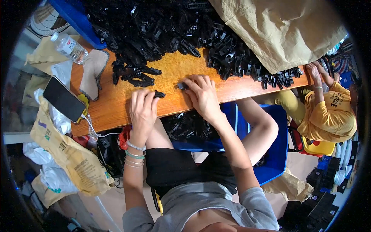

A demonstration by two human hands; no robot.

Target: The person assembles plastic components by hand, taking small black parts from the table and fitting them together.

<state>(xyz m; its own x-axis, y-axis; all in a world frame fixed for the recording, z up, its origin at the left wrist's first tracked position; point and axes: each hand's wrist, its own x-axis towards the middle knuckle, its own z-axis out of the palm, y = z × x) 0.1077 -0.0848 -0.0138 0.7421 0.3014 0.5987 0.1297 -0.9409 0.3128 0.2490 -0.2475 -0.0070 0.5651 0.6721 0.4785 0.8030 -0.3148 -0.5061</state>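
Observation:
Over the wooden table's front edge, my left hand [142,108] is closed, its thumb and fingers pinching a small black plastic part [159,94]. Beside it, my right hand [203,96] has bent fingers and grips a small dark grey block-shaped piece [181,86] at the fingertips. A short gap separates the two pieces. Just beyond my left hand lie several loose black plastic clip-like parts [141,77]. Behind them a big heap of similar black parts [154,34] covers the far side of the wooden table [174,65].
At left are a phone [65,99] on a cable, a grey cloth piece [94,73] and a water bottle [69,48]. A brown paper sheet [278,31] covers the right heap. Blue bins [276,154] stand below. Another person in yellow [328,116] works at right.

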